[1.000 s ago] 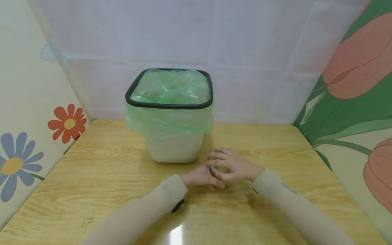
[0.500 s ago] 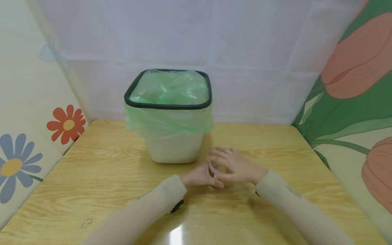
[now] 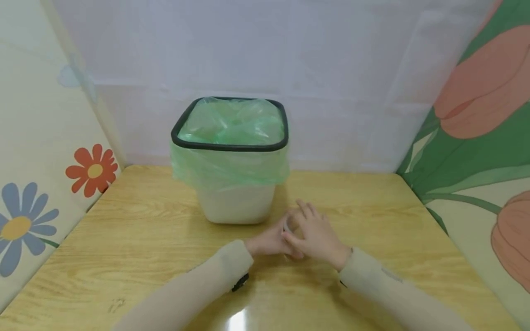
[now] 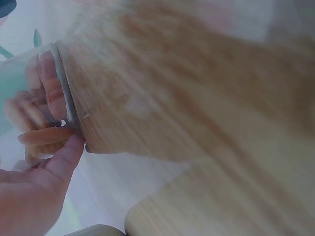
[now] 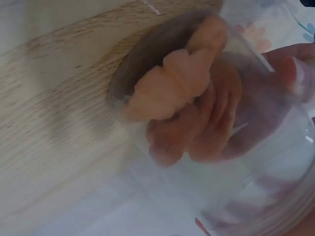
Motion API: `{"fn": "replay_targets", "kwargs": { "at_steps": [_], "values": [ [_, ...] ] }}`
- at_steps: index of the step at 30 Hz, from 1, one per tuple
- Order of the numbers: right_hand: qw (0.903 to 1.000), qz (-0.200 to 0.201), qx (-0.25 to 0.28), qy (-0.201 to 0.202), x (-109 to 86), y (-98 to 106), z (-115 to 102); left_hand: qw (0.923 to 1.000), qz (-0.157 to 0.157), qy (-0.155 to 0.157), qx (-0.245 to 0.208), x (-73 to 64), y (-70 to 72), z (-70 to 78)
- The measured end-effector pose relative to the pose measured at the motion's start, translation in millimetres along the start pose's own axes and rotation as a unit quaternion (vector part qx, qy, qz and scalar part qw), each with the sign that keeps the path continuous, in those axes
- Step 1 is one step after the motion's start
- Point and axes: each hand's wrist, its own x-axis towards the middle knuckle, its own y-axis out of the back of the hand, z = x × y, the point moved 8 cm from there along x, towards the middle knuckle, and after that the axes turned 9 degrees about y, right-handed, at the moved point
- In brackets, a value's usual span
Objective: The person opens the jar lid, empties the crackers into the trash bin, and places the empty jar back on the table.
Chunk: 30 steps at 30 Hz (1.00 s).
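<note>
A clear round jar [image 3: 291, 224] stands tilted between the two hands, low over the table just in front of the bin. Lumpy orange-brown pieces [image 5: 182, 83] of some food-like stuff lie inside it; their kind is unclear. My left hand [image 3: 269, 240] grips the jar from the left, and in the left wrist view its thumb [image 4: 69, 152] presses on the grey-looking edge. From the right, my right hand [image 3: 322, 239] holds the jar's upper end, thumb near the rim and fingers spread on the far side. Most of the jar is hidden by the hands in the head view.
A white bin [image 3: 238, 204] with a black rim and a green bag liner [image 3: 232, 165] stands behind the hands, left of centre. The wooden table [image 3: 124, 257] runs up to a white cloth backdrop [image 3: 339, 82]. Flower-painted panels [image 3: 476, 151] border both sides.
My right hand has turned and shifted slightly on the jar, its fingers now pointing more upward and its wrist lower. The left hand keeps its grip. The view has tilted slightly.
</note>
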Motion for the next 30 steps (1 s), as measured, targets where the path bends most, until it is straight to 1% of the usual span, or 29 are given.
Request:
{"fn": "replay_targets", "kwargs": {
  "at_steps": [2,4,6,10,13,17,21,27,29,30],
  "values": [
    [0.9999,0.013,0.007,-0.004,1.0,1,1,0.9999,0.008,-0.005,0.006,0.7,1.3,-0.2],
    [0.9994,0.03,0.014,0.009,1.9,3,0,1.0,0.002,0.0,0.002,1.4,0.7,-2.5],
    [0.9982,0.049,0.019,0.03,2.4,5,0,0.9998,-0.005,0.004,-0.016,1.6,-0.8,-4.1],
    [0.9926,0.084,0.023,0.085,2.9,8,-1,0.9978,-0.029,0.007,-0.06,1.2,-4.4,-3.5],
    [0.9876,0.099,0.027,0.119,3.7,10,-1,0.997,-0.034,0.012,-0.068,0.8,-4.3,-4.5],
    [0.9818,0.105,0.033,0.155,4.2,11,-2,0.9969,-0.037,0.021,-0.067,0.0,-3.8,-8.0],
    [0.9757,0.1,0.039,0.191,3.5,11,0,0.9971,-0.034,0.029,-0.062,-0.5,-3.6,-8.5],
    [0.9664,0.075,0.052,0.24,2.7,10,0,0.9983,-0.028,0.039,-0.033,0.0,-3.1,-8.8],
    [0.9646,0.065,0.049,0.251,2.8,10,1,0.9984,-0.026,0.041,-0.028,0.5,-2.4,-9.4],
    [0.9643,0.059,0.048,0.254,2.9,11,1,0.9988,-0.02,0.038,-0.023,0.9,-1.3,-8.9]
  ]
}}
